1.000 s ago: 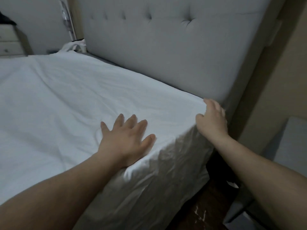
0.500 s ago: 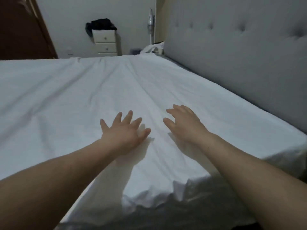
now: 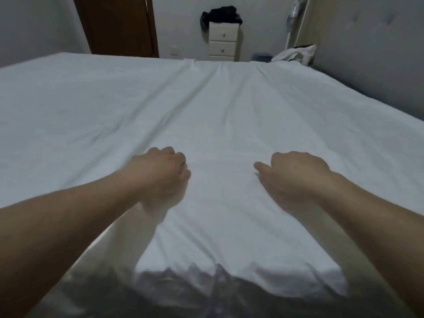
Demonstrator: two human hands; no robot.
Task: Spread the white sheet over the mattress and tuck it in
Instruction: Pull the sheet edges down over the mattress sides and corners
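On top of the wide white cotton sheet (image 3: pixel 229 115), near the edge closest to the person, the left hand (image 3: pixel 160 173) is resting with its fingers curled under into a loose fist, and whether it is pinching any cloth I cannot tell. Well apart from it, the right hand (image 3: pixel 296 177) is lying on the same sheet with knuckles raised, fingers bent downward and the thumb pointing inward; it, too, is showing no clear grip on fabric. Both bare forearms are reaching in from the bottom corners. Between and beyond the 2 hands, long shallow creases are running toward the far edge, so the step in hand looks like smoothing. To do it well, I judge that both palms should be flattening out and sweeping away from each other, pushing slack toward the sides rather than bunching it in the middle. Along the near edge the sheet is hanging down in rumpled, shadowed folds, so tucking there seems not yet done. At the right, the grey tufted upholstered headboard (image 3: pixel 371 56) is standing against the mattress, and cloth there may need easing into that gap. Beyond the bed are a small cream drawer chest (image 3: pixel 223 42) and a dark brown wooden door (image 3: pixel 119 24).
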